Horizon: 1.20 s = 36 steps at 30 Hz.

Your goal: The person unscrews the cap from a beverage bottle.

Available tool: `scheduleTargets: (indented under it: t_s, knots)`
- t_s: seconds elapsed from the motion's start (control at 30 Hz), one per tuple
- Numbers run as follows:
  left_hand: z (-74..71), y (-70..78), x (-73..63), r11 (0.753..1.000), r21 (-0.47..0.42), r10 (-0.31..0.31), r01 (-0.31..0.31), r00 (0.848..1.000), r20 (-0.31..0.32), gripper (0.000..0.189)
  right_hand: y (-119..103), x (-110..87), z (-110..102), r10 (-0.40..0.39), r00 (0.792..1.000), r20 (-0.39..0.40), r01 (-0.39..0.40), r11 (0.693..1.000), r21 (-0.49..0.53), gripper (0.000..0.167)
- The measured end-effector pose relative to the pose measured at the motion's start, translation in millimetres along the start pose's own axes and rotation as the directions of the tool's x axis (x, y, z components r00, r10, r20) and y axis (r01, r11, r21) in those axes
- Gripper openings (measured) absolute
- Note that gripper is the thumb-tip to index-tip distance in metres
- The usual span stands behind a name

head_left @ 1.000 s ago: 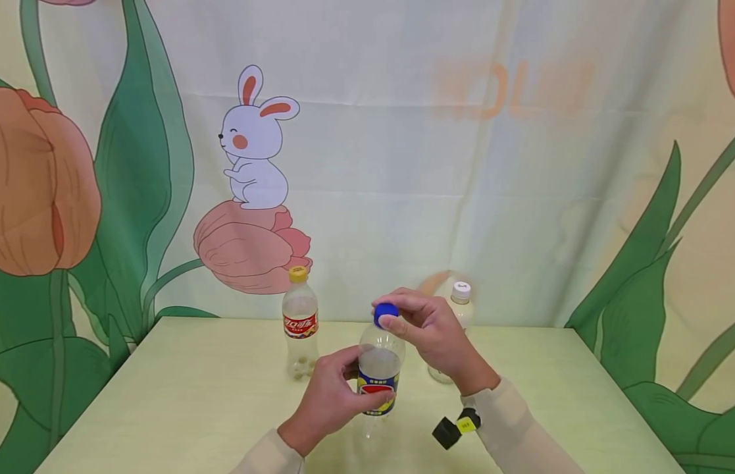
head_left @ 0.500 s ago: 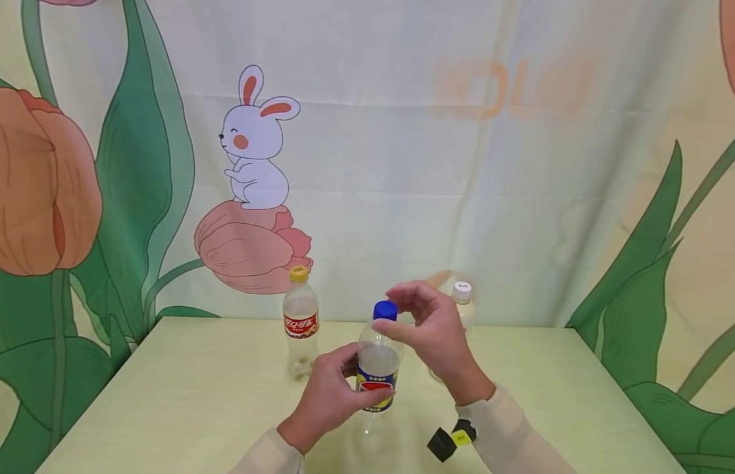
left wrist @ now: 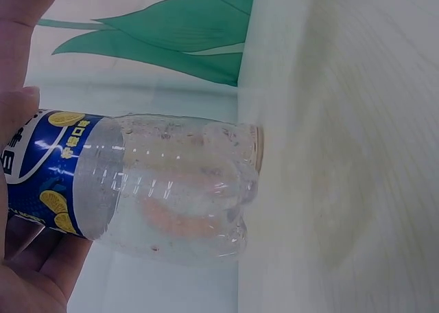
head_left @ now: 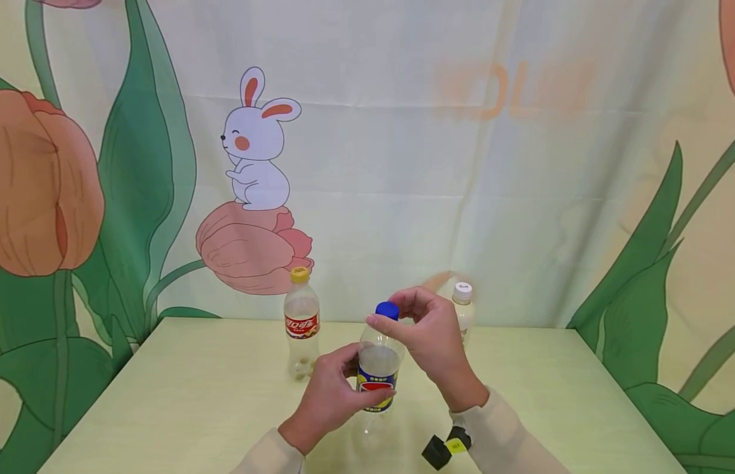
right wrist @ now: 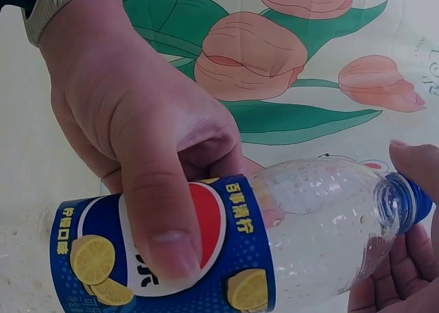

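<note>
A clear plastic soda bottle [head_left: 380,359] with a blue lemon-patterned label stands roughly upright in front of me. Around its label my left hand [head_left: 334,398] grips it, thumb across the front. The blue cap [head_left: 387,310] sits on the bottle's neck. My right hand [head_left: 433,336] has its thumb and fingers on either side of that cap, pinching it; the right wrist view shows the same cap [right wrist: 409,202] between thumb and fingers. Droplets cling inside the lower bottle [left wrist: 182,189] in the left wrist view. Whether its base touches the table cannot be told.
Behind and to the left stands a cola bottle [head_left: 302,326] with a yellow cap and red label. A white-capped bottle [head_left: 463,303] is at the back right, partly covered by my right hand. The pale table [head_left: 183,395] ends at a printed curtain [head_left: 367,164].
My right hand's fingers came away from the blue cap half a second ago and are back against it now. The wrist has shifted slightly left. My left hand keeps its grip.
</note>
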<state>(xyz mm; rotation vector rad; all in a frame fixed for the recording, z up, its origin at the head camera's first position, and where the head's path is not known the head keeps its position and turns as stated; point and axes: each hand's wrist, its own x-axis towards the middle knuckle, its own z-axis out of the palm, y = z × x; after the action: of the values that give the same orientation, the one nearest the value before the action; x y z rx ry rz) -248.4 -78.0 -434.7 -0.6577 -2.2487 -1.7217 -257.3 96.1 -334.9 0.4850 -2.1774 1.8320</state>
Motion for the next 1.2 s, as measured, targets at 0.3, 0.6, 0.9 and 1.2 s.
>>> scheduleTargets:
  t_s: [0.3,0.6,0.9,1.2]
  knots:
    - [0.6,0.3,0.1,1.0,-0.001,-0.017,0.017,1.0,0.003,0.053,-3.5,-0.5,-1.6,-0.01,1.0,0.015,0.01,1.0,0.024,0.027]
    - [1.4,-1.2,0.0,1.0,0.004,-0.028,0.028,1.0,0.006,0.054,-2.9,-1.1,-4.4,-0.024,0.997,0.067,0.019,0.997,0.073,0.026]
    - [2.0,-1.1,-0.4,0.999,0.008,-0.052,0.052,0.999,0.012,0.054,2.0,0.1,-5.9,-0.018,0.991,0.129,0.004,0.994,0.111,0.027]
    - [4.3,-3.9,0.1,0.999,0.001,-0.043,0.043,0.999,0.005,0.053,2.4,-0.4,-7.9,-0.029,0.975,0.222,-0.007,0.987,0.16,0.03]
